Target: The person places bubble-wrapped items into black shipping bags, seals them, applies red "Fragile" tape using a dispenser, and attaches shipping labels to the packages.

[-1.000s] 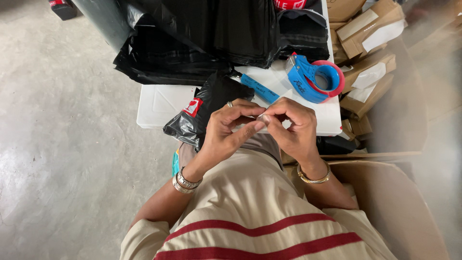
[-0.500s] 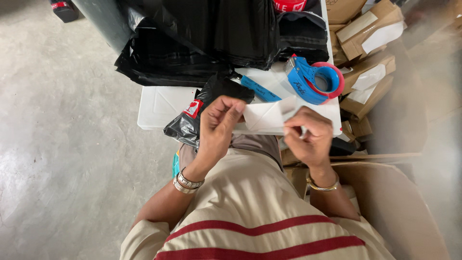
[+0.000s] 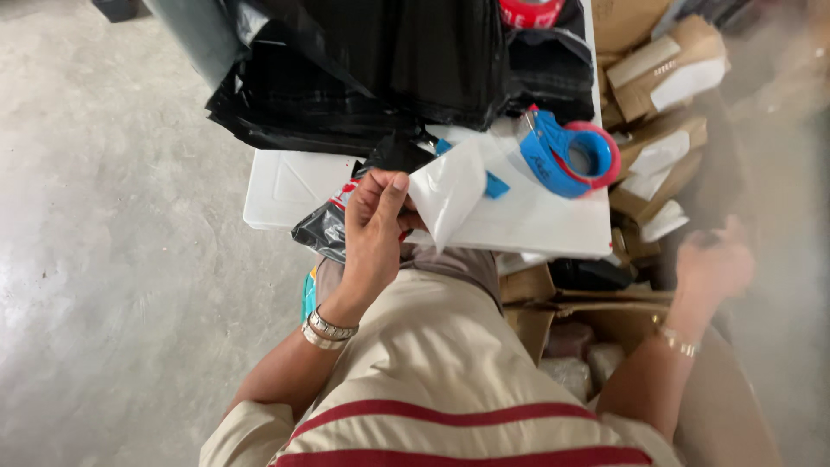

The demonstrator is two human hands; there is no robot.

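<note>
Head view: left hand [image 3: 373,232] pinches a white paper sheet [image 3: 450,195] at its edge; right hand [image 3: 713,264] hangs blurred, grip not discernible.

Judged step: sheet held up, peeled or separated. Under the left hand lies a black plastic packet [image 3: 327,229]; beyond it a white tabletop [image 3: 285,186] with a blue-and-red tape dispenser [image 3: 566,156] and black bags [image 3: 389,69]. Brown cardboard boxes [image 3: 657,69] flank the right hand. Grey concrete floor [image 3: 112,259].

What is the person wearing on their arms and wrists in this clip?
Both forearms are bare. The left hand has silver-coloured metal bangles stacked at the wrist; the right hand, blurred, has a thin bracelet. Short sleeves of a beige top with red stripes cover the upper arms.
</note>
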